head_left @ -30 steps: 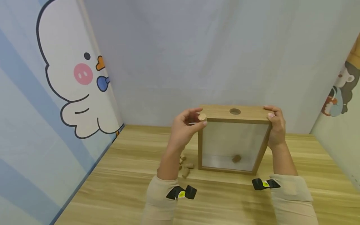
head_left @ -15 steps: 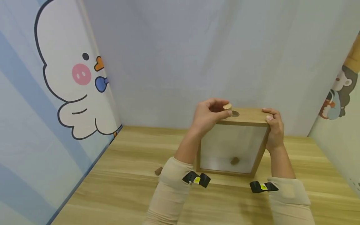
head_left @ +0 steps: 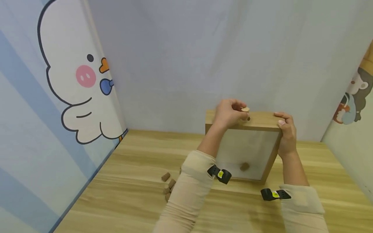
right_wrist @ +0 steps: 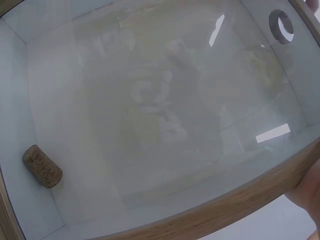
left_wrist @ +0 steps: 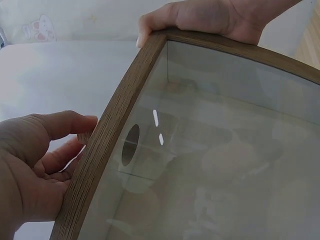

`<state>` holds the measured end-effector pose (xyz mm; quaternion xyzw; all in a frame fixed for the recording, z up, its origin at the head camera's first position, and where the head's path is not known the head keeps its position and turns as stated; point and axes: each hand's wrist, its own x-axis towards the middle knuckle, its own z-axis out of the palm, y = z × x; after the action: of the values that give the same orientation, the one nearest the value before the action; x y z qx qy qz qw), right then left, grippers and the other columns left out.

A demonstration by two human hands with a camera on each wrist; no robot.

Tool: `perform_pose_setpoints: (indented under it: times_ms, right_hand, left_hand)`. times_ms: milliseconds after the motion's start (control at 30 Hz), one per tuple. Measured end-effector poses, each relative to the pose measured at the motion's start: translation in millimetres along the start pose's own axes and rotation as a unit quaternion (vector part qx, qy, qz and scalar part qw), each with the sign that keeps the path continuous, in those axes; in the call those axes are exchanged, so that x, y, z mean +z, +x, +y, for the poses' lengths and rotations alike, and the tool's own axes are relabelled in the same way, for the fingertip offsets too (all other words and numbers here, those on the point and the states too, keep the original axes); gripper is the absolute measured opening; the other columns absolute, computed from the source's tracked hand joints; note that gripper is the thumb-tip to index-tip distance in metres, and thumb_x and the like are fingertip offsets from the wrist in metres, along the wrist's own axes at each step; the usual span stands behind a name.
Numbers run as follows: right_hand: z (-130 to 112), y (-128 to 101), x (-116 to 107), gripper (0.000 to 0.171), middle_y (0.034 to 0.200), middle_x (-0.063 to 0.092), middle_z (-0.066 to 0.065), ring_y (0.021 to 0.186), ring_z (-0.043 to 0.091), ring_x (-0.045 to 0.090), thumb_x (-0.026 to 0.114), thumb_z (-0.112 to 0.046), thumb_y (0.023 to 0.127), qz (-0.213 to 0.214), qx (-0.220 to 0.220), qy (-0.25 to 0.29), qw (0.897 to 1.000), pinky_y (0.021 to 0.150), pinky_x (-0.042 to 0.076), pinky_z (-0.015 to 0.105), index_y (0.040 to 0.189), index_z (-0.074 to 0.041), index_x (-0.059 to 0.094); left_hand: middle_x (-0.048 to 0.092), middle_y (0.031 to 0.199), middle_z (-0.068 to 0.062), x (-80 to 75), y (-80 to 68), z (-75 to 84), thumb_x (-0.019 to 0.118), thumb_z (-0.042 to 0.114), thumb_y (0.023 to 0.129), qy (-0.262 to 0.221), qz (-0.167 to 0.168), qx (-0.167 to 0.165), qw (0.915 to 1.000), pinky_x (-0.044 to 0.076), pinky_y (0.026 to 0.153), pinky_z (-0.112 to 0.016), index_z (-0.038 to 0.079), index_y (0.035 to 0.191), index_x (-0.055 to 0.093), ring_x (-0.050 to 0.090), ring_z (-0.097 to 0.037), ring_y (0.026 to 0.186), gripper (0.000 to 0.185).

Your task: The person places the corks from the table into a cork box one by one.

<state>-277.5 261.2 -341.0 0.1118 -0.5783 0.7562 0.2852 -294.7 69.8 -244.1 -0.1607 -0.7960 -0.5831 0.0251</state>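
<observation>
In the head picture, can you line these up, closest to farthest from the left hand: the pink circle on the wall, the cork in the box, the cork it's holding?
1. The held cork: pinched in the left hand, at the box top.
2. The cork in the box: lower down, near the bottom.
3. The pink circle: far left, on the wall.

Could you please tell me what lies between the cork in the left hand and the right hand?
The head view shows a sliver of the hole, then bare wooden top, between the cork in the left hand and the right hand.
</observation>
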Motion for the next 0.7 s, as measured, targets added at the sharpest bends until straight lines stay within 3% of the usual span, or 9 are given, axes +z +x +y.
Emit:
perform_pose_setpoints:
  times_ms: [200,333,500,600,700]
  right_hand:
    - [0.3,-0.6,0.5,0.025,0.112,0.046,0.009,0.094,0.022,0.042,0.045,-0.021,0.087,-0.003,-0.009,0.017,1.000,0.075,0.033,0.035,0.104,-0.015,0.062]
    - [-0.9,-1.9,-0.5,0.025,0.112,0.046,0.009,0.093,0.022,0.042,0.044,-0.021,0.087,0.002,-0.006,0.012,1.000,0.074,0.033,0.034,0.103,-0.016,0.063]
    - [-2.2,-1.6,-2.2,0.026,0.112,0.046,0.009,0.092,0.022,0.042,0.044,-0.022,0.087,-0.002,-0.001,0.005,1.000,0.072,0.034,0.033,0.105,-0.016,0.062]
    - [-1.7,-0.8,-2.9,0.026,0.112,0.045,0.009,0.093,0.022,0.042,0.044,-0.022,0.087,-0.004,0.001,0.005,1.000,0.072,0.033,0.035,0.105,-0.016,0.061]
    - [-1.5,-0.6,-4.0,0.027,0.112,0.044,0.009,0.093,0.023,0.042,0.043,-0.022,0.087,-0.006,0.002,0.001,1.000,0.072,0.034,0.035,0.106,-0.016,0.061]
  left_hand:
    - [0.061,0.079,0.004,2.5,4.4,-1.7,0.077,0.005,0.073,0.028,0.013,-0.016,0.9994,0.047,0.059,-0.021,0.013,0.092,0.070,0.056,-0.012,0.075,0.022]
    - [0.062,0.086,0.005,-0.4,0.5,-5.7,0.079,0.011,0.074,0.014,-0.003,0.003,0.9999,0.047,0.066,-0.023,0.015,0.098,0.070,0.056,-0.010,0.082,0.026]
    - [0.063,0.094,0.003,-9.2,-19.8,-11.7,0.075,0.018,0.080,-0.037,-0.006,0.074,0.9966,0.048,0.070,-0.025,0.014,0.106,0.068,0.057,-0.009,0.085,0.027]
    - [0.063,0.092,0.000,-15.8,-36.4,-14.7,0.072,0.015,0.083,-0.060,0.011,0.124,0.9904,0.049,0.069,-0.025,0.009,0.105,0.067,0.059,-0.011,0.082,0.024]
    - [0.063,0.090,-0.004,-20.3,-50.8,-18.4,0.070,0.011,0.083,-0.051,0.031,0.180,0.9819,0.050,0.069,-0.025,0.004,0.104,0.067,0.059,-0.012,0.080,0.022]
